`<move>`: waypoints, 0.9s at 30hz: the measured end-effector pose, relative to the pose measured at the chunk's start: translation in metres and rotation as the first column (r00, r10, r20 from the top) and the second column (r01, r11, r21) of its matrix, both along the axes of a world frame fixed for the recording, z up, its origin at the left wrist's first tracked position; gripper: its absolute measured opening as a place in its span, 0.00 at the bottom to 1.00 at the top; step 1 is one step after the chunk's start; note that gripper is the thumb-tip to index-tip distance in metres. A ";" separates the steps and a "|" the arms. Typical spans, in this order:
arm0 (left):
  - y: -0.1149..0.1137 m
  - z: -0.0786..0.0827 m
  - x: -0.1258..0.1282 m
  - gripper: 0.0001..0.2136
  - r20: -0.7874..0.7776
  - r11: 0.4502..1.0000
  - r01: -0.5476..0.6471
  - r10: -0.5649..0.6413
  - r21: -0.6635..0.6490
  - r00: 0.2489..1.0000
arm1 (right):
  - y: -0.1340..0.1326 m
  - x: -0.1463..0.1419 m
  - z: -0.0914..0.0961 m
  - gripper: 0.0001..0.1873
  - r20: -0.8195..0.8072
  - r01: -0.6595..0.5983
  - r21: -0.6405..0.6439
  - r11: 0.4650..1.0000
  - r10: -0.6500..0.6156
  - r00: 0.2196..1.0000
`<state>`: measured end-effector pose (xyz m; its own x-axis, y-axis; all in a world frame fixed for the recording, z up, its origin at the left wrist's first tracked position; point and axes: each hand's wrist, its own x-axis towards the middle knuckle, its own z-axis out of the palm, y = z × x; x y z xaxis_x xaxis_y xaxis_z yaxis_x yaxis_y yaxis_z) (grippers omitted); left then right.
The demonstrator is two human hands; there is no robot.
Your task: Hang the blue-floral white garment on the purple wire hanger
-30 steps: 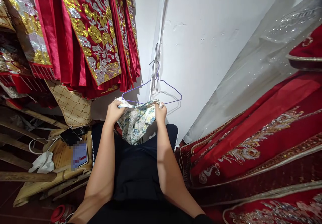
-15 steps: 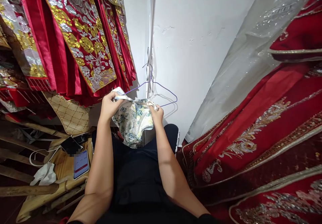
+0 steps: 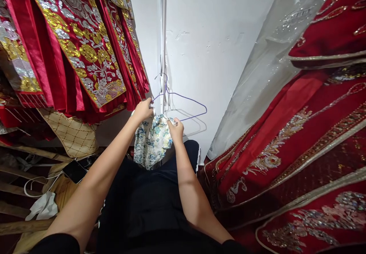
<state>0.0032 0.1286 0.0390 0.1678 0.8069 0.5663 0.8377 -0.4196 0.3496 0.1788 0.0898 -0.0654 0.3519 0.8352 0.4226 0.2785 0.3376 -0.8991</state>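
Note:
A white floral top (image 3: 153, 143) with blue, green and yellow print hangs bunched in front of me. My right hand (image 3: 176, 130) is closed, pinching its upper edge. At the upper left of the top, my left hand (image 3: 143, 110) is closed with its fingertips on the left arm of a thin purple wire hanger (image 3: 187, 97). The hand hides that end of the hanger and part of the cloth. The hanger's right arm sticks out bare past my right hand, and its hook is up by a metal pole (image 3: 163, 37).
Red garments with gold and silver embroidery (image 3: 85, 52) hang at left. A red embroidered gown (image 3: 271, 143) and sheer white sparkly fabric (image 3: 251, 86) hang at right. A white wall (image 3: 211, 48) stands ahead. On a wooden chair (image 3: 61, 193) at lower left lie a black phone (image 3: 74, 171), a white cable and crumpled tissue (image 3: 42, 205).
My left hand has moved right and up from the top's left edge to the hanger's left arm. The hanger has shifted right relative to the wall. My right hand keeps its pinch.

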 end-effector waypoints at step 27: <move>0.006 0.018 -0.072 0.16 0.156 0.981 0.050 -0.080 0.185 0.985 | -0.010 0.151 0.095 0.23 0.007 -0.569 -0.253 0.783 0.589 0.808</move>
<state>-0.0685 0.1349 0.0565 0.1104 0.6799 0.7250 0.7450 -0.5394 0.3924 0.3294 0.0801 0.0292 -0.2559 0.9458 0.2001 0.1724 0.2483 -0.9532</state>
